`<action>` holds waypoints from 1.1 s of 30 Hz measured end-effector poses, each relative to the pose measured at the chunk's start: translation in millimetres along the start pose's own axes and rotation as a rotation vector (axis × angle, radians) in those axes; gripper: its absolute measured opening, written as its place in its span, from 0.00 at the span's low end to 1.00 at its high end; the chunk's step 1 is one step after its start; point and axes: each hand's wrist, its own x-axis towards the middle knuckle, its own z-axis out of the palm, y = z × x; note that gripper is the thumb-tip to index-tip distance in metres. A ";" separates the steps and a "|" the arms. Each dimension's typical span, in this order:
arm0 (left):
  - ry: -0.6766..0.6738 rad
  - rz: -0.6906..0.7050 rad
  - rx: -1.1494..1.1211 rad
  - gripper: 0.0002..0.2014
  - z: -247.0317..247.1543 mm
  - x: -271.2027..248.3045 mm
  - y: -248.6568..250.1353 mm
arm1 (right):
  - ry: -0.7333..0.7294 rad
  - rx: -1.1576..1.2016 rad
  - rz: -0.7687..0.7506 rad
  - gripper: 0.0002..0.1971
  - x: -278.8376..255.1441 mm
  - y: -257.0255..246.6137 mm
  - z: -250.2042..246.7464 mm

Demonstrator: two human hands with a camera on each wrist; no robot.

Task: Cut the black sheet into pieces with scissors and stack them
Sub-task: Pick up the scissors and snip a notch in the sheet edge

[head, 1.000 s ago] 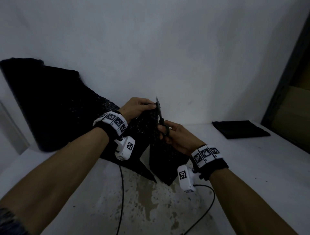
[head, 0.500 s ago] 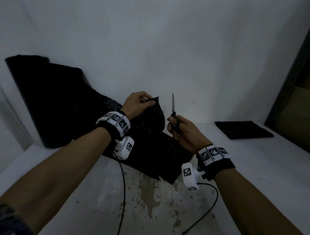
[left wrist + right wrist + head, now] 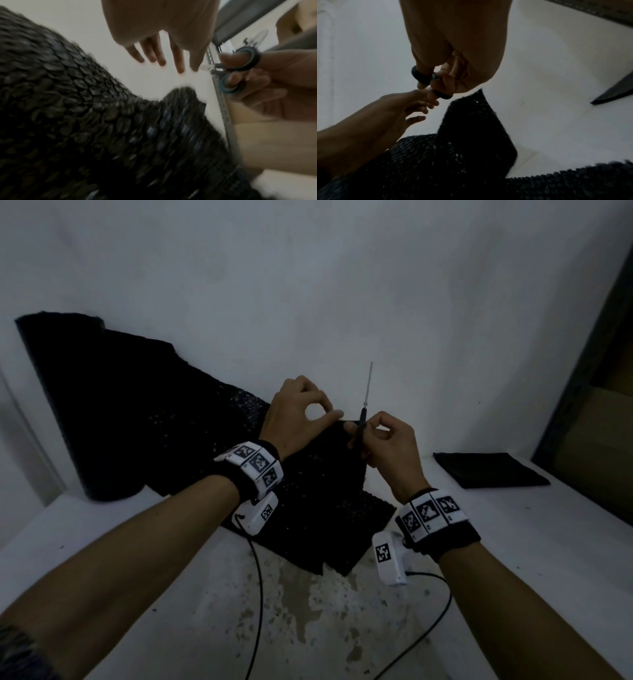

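While my right hand (image 3: 387, 445) holds the black-handled steel scissors (image 3: 363, 414) upright, thumb and fingers through the loops and blades together, my left hand (image 3: 298, 414) hangs just beside them with fingers loosely spread, gripping nothing. The black textured mesh sheet (image 3: 144, 422) lies below both hands, unrolling from the left. A stack of cut black pieces (image 3: 486, 469) rests on the white table (image 3: 513, 542), far right.

Your right hand (image 3: 387, 446) holds the scissors (image 3: 363, 419) by their dark loops, blades closed and pointing up. Just left of it the bubbled black sheet (image 3: 178, 436) rises in a peak. A flat black stack (image 3: 486, 469) lies well right.
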 end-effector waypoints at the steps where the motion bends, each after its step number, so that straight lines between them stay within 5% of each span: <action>1: -0.055 -0.074 -0.080 0.17 -1.5 -0.2 7.4 | -0.014 -0.055 0.006 0.23 0.6 -0.9 1.3; 4: -0.339 -0.405 -0.426 0.25 -8.7 -0.8 33.1 | -0.002 -0.203 -0.014 0.13 1.4 -0.1 6.0; 7: -0.589 -0.645 -0.767 0.24 -11.1 -8.6 44.7 | 0.025 -0.259 -0.022 0.06 1.5 6.0 10.8; 13: -0.565 -0.849 -0.957 0.16 -12.9 -30.2 35.5 | -0.167 -0.005 0.206 0.09 -8.6 13.5 14.3; 16: -0.562 -0.865 -0.722 0.13 -10.1 -43.4 19.2 | -0.135 0.003 0.257 0.06 -10.9 23.2 2.9; 19: -0.706 -0.764 -0.322 0.12 -7.8 -66.2 -1.7 | -0.072 -0.479 0.272 0.08 -8.5 53.5 -28.4; 21: -0.827 -0.686 -0.084 0.16 -4.3 -81.6 -16.6 | -0.247 -0.884 0.292 0.04 -9.4 73.4 -51.0; 24: -0.934 -0.650 0.137 0.25 5.3 -98.8 -34.7 | -0.600 -1.116 0.395 0.16 -17.3 88.0 -66.7; 33: -0.817 -0.607 0.425 0.23 32.6 -122.2 -52.8 | -0.572 -1.419 0.404 0.27 -13.4 85.8 -89.1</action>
